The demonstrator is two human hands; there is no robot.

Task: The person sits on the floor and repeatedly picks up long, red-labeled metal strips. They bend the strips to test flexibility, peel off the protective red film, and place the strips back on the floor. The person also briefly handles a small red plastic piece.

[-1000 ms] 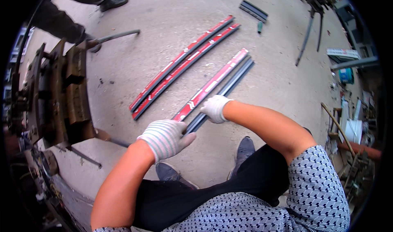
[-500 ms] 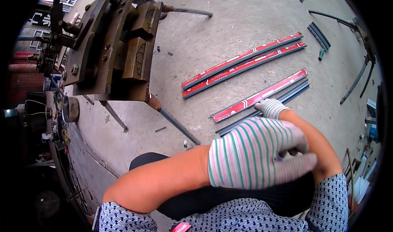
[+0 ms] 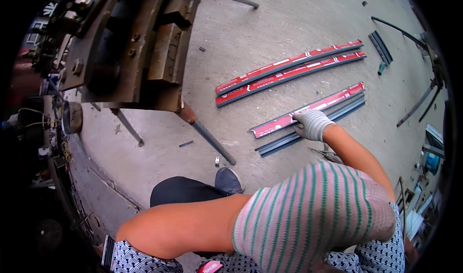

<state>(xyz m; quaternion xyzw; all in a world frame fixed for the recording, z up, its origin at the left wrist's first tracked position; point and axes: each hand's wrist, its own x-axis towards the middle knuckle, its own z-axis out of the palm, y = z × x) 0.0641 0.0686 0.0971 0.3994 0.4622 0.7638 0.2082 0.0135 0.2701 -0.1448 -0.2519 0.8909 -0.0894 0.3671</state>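
Note:
My right hand (image 3: 313, 125), in a striped knit glove, is at the nearer pair of metal strips on the floor. Its fingers pinch the near edge of a strip with a red printed face (image 3: 333, 98), the thumb lying on the red side. Just nearer lies a bare grey channel strip (image 3: 347, 110), partly under the same hand. My left hand (image 3: 313, 215), in a pink, white and green striped glove, is raised close across my body, over my right side. Its back faces up, and its fingers are turned away and hidden.
Two more red-faced strips (image 3: 289, 75) lie farther off on the concrete floor. At the left stands a heavy rusty steel machine (image 3: 159, 51) on pipe legs (image 3: 212, 140). A short dark channel piece (image 3: 381, 47) and a green-handled tool (image 3: 381, 68) lie at the far right.
My right hand has moved left along the strips and onto the red-faced one. My left hand has come nearer and farther right, its fingers passing out of sight. The view has shifted slightly.

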